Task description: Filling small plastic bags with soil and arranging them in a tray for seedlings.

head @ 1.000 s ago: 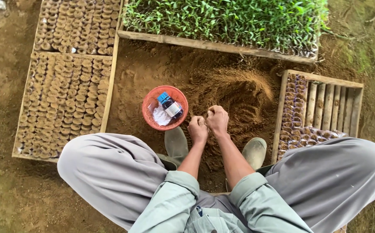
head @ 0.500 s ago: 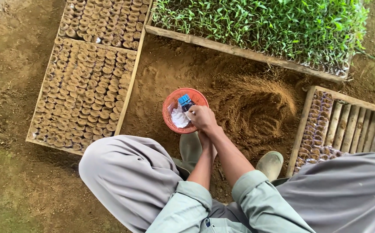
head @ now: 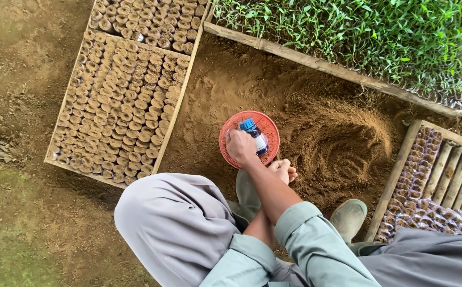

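Head view, looking down on a seated person. The right hand (head: 240, 146) reaches across the body into a round red basket (head: 230, 133) and curls over its contents, the grip closed loosely beside a small bottle (head: 256, 136) with a blue cap (head: 248, 125); whether the fingers actually clamp the bottle or something beneath them cannot be told. The bottle lies on its side in the basket, its long axis running diagonally, cap pointing up and to the left, base down and to the right. The left hand (head: 282, 171) sits just outside the basket's lower right rim, the grip closed into a fist on something too small to identify; the two forearms cross.

The basket rests on bare brown soil (head: 316, 106), with loose earth heaped to its right and open ground on that side and above it. Its left side lies near the wooden edge of a frame. Two green boots (head: 349, 215) stand just below the hands, between two grey-trousered knees (head: 172, 223).

Four wooden-edged beds surround the working space: two frames of soil-filled pots (head: 119, 111) at left, one above the other, packed in close rows; one long bed of green seedlings (head: 374, 37) across the top; and one slatted frame (head: 443, 175) at right, partly filled with small pots. One basket and one bottle are visible.
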